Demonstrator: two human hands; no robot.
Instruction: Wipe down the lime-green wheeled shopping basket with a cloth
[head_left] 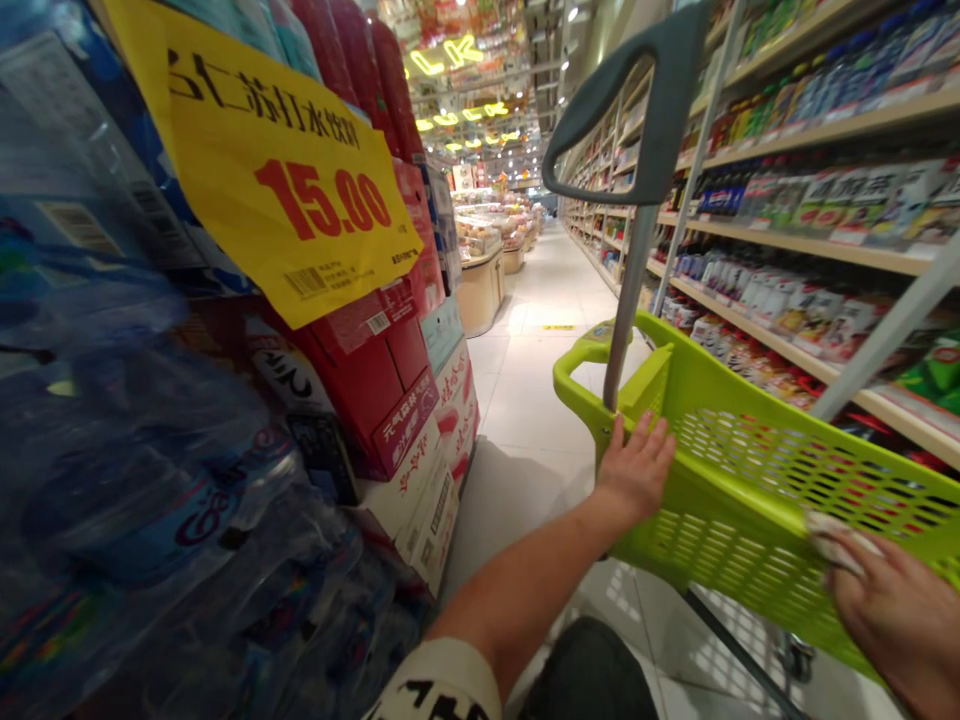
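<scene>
Head view: left hand [636, 468], fingers extended, rests on the basket [739, 502]; press cloth [838, 540], clamped in right hand [896, 600], evenly.

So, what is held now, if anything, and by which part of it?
The right hand holds a crumpled pale cloth at the green basket; which part, I cannot tell. The left hand lies open on the basket.

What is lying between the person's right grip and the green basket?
A pale cloth lies there, bunched under the fingers of the right grip at the rim of the green basket; the head view shows this.
</scene>
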